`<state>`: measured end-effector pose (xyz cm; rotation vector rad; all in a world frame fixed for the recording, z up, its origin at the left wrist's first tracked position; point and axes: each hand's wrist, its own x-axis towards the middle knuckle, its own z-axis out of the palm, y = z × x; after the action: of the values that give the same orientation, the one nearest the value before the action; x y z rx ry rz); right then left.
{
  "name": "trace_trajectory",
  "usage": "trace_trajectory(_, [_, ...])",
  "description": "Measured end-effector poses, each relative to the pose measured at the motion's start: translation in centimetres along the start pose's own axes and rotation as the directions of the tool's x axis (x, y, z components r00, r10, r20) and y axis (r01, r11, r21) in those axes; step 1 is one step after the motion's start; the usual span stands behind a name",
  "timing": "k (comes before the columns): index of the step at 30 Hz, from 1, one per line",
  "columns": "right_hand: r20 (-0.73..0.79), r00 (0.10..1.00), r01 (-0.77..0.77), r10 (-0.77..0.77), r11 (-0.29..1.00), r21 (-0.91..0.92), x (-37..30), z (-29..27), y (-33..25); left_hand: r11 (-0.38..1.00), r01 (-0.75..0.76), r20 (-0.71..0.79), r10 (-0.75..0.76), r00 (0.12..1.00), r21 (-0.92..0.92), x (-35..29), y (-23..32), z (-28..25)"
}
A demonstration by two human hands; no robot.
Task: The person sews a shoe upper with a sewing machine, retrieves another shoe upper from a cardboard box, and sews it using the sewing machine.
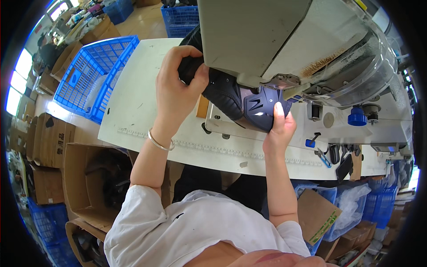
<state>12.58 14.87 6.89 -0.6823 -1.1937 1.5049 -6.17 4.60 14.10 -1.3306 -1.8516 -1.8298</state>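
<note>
A dark padded piece [224, 97] with stitched seams and a stiff moulded plate [260, 109] lies under the head of a grey industrial sewing machine [249, 38]. My left hand [180, 86] pinches its far left end between thumb and curled fingers. On the near right edge my right hand [279, 127] presses with the thumb on top, the other fingers bent beneath. The machine's foot [280, 82] is just beyond the plate; whether it touches the piece cannot be made out. The machine head hides part of the piece.
A measuring strip [213, 146] runs along the white table [138, 89]. Small blue-handled snips [324, 158] and a dark phone-like slab [344, 167] lie at right. A blue crate [95, 73] stands left, an open carton [75, 178] below it. A clear round cover [373, 58] juts out right.
</note>
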Motion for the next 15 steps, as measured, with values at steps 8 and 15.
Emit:
trace_trajectory(8, [0.086,0.985,0.166,-0.147,0.716,-0.678,0.0,-6.3,-3.5,1.0,0.004,-0.023,-0.004,1.0,-0.012,-0.1,-0.3,-0.1])
trace_trajectory(15, [-0.639,0.326,0.357,-0.697,0.716,-0.6,7.5,-28.5,-20.7,0.999,-0.029,-0.018,0.028,0.999,-0.028,0.4,0.0,0.2])
